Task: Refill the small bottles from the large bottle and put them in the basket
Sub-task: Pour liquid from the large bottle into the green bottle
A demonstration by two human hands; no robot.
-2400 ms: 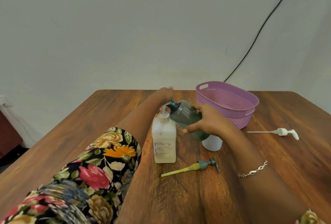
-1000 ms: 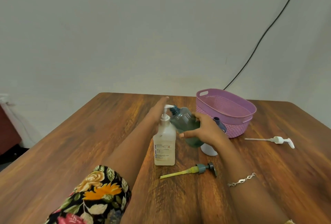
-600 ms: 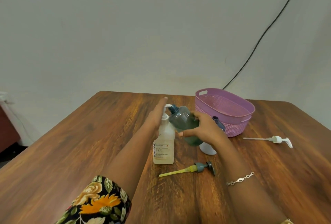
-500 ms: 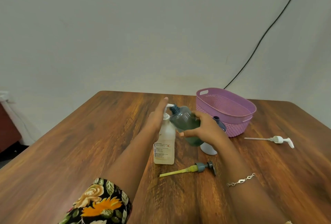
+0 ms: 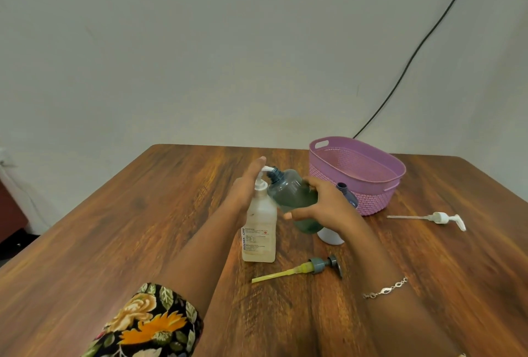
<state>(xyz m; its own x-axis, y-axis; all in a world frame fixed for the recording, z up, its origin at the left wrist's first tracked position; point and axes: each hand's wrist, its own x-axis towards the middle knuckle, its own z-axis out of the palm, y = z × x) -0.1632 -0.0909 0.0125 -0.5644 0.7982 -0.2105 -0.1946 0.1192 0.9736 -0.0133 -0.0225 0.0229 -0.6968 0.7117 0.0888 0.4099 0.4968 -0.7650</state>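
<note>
**Desk:** What do you have on the head view?

**Operator:** I see the large bottle [image 5: 258, 231] standing upright near the middle of the tabletop [image 5: 143, 228], with its white pump head [image 5: 264, 169] on. The left hand [image 5: 248, 185] lies against that pump from the left with its fingers straight. It is laid flat and wraps round nothing.

**Desk:** And the right hand?

**Operator:** The right hand [image 5: 323, 208] has its fingers and thumb curled round the grey-green small bottle [image 5: 291, 194]. I see the bottle lifted off the tabletop and tilted left. Its open neck is right at the pump's nozzle, and the bottle touches the large bottle's shoulder. From here I can't tell whether liquid is coming out.

**Desk:** Where are the others?

**Operator:** A second small bottle [image 5: 343, 186] stands just behind the right hand, close to the front of the basket [image 5: 371, 199]. I only get its dark blue neck and a white base, since the hand hides the middle. The purple basket sits at the far right of the tabletop. A grey pump [image 5: 314, 266] with a yellow tube lies flat in front of the large bottle. A white pump [image 5: 440, 217] lies well off to the right, apart from everything else.
</note>
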